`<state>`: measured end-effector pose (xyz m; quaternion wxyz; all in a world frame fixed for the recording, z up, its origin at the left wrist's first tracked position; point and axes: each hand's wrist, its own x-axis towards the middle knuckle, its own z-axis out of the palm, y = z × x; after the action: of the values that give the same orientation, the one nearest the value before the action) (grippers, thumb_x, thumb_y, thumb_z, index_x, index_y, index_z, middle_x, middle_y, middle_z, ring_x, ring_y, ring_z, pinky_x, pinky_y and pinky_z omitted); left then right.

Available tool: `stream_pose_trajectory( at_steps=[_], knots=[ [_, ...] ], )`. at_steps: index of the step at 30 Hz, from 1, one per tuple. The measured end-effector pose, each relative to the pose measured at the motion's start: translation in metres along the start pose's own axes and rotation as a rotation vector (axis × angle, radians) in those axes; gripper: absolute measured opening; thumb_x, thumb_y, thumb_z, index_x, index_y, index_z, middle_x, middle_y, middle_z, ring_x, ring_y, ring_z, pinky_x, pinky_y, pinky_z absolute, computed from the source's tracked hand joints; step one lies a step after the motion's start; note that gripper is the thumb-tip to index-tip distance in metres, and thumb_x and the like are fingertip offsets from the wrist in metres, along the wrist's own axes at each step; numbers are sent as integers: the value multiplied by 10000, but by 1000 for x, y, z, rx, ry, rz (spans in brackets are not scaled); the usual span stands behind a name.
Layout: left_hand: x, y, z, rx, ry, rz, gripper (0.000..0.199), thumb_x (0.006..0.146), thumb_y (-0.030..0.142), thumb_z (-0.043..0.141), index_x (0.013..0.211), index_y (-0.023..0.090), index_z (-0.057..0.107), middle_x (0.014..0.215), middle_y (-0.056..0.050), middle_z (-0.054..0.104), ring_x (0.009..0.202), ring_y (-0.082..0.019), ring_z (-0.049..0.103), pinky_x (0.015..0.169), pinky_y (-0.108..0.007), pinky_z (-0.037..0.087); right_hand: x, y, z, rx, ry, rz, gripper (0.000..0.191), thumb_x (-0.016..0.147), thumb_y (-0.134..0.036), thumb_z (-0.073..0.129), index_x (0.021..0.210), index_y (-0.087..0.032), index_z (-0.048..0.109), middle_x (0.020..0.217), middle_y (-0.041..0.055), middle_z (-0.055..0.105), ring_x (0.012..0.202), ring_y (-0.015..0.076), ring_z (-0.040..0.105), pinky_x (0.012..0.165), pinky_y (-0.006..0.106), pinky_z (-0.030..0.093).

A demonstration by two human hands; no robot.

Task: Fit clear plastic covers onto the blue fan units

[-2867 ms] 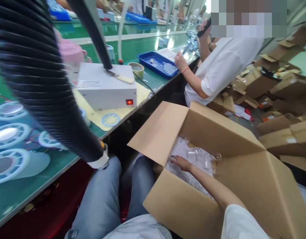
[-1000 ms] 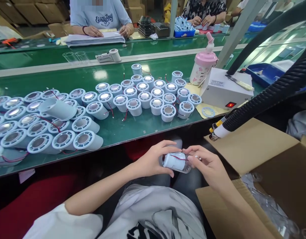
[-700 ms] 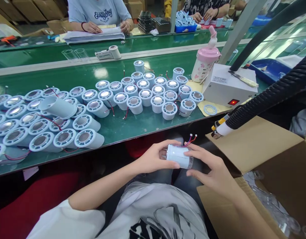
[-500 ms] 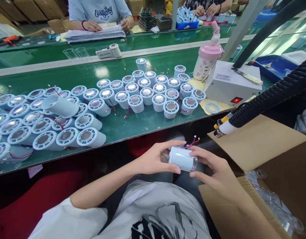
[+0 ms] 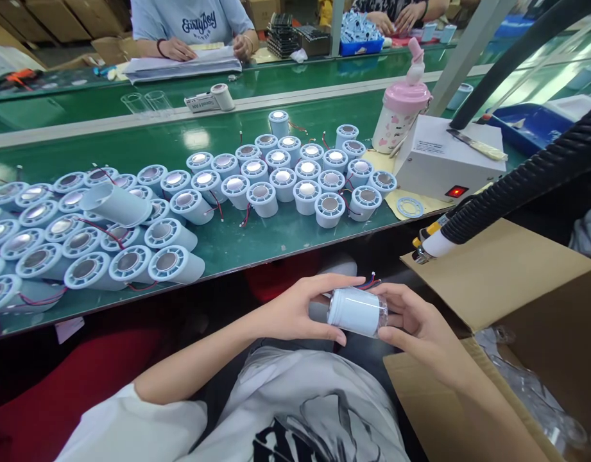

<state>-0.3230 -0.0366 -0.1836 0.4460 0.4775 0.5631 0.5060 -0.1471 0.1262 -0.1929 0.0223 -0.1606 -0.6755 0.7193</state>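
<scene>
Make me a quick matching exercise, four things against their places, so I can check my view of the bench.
1. Knife
2. Blue ring
3. Held blue cylinder
4. Pink-lidded cup

A. Between the left hand and right hand
B. Standing beside the white machine
C. On top of the white machine
D. Flat on the yellow sheet

Pairs: 1-C, 2-D, 3-A, 4-B

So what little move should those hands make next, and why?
Probably the right hand should nudge the thin wires clear of its fingers, while the left hand steadies the blue cylinder. The wires stick out loosely beside the right fingers, close to the clear cup around the cylinder's end, so they might get pinched.
</scene>
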Motion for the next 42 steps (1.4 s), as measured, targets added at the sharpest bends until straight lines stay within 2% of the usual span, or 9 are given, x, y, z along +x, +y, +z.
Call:
stream_pose_trajectory(
  at_steps=[5, 16, 26, 30, 34, 36, 39, 40, 42],
  knots=[
    [0, 4, 0, 15, -2, 15, 743, 676, 230, 800, 1350, 297, 496, 1377, -84, 522, 1248, -266, 509, 1005, -365, 466, 1, -2, 0, 68, -7, 54, 350, 844, -350, 659, 1143, -230, 522, 1155, 93, 606, 961, 216, 618, 784, 330, 556],
    [0, 5, -1, 42, -23, 28, 722, 683, 249, 796, 1344, 280, 507, 1381, -92, 520, 1292, -275, 466, 1023, -382, 458, 8, 7, 4, 293, -21, 247, 433, 855, -566, 584, 1025, -176, 507, 772, 26, 661, 631, 150, 666, 591, 259, 569],
    [-1, -2, -2, -9, -30, 90, 708, 674, 234, 801, 1325, 287, 529, 1427, -99, 478, 1343, -295, 413, 1073, -430, 407, 10, -2, 16, 432, -22, 430, 584, 726, -736, 592, 881, -183, 486, 574, 19, 650, 460, 142, 630, 418, 185, 494],
    [-1, -1, -2, -13, -38, 103, 724, 672, 179, 798, 1325, 320, 521, 1436, -75, 465, 1347, -280, 406, 1039, -387, 445, 12, -5, 19, 467, -20, 471, 607, 692, -751, 612, 853, -180, 481, 548, 29, 654, 427, 123, 614, 406, 159, 482],
    [-2, 4, -1, 32, -34, 43, 690, 693, 201, 784, 1321, 311, 519, 1377, -74, 506, 1265, -261, 482, 894, -295, 525, 12, -2, 20, 465, -78, 525, 634, 715, -777, 546, 814, -151, 530, 552, 48, 646, 396, 117, 596, 356, 150, 441],
    [-2, 6, 1, 42, -19, 6, 652, 708, 236, 772, 1311, 282, 526, 1326, -86, 535, 1189, -250, 535, 836, -270, 537, 10, 3, 19, 412, -85, 495, 669, 748, -802, 458, 795, -141, 549, 545, 42, 620, 386, 124, 583, 327, 163, 419],
    [-4, 8, 4, 9, 21, -66, 630, 720, 271, 761, 1303, 248, 524, 1291, -101, 544, 1113, -245, 573, 824, -280, 542, 5, 12, 17, 183, 22, 281, 589, 883, -696, 350, 896, -147, 563, 608, 38, 614, 471, 155, 610, 391, 224, 486],
    [-4, 9, 5, -17, 31, -96, 633, 721, 275, 759, 1304, 242, 517, 1287, -104, 542, 1089, -241, 584, 826, -290, 543, 3, 15, 16, 61, 95, 165, 490, 936, -598, 352, 986, -156, 557, 711, 58, 646, 565, 172, 645, 462, 252, 531],
    [-5, 9, 6, -91, 35, -149, 645, 723, 272, 755, 1312, 237, 494, 1274, -105, 542, 1044, -229, 602, 833, -308, 541, -1, 19, 13, -234, 221, -146, 265, 979, -350, 409, 1181, -202, 492, 1070, 116, 643, 889, 217, 671, 706, 340, 583]
  ],
)
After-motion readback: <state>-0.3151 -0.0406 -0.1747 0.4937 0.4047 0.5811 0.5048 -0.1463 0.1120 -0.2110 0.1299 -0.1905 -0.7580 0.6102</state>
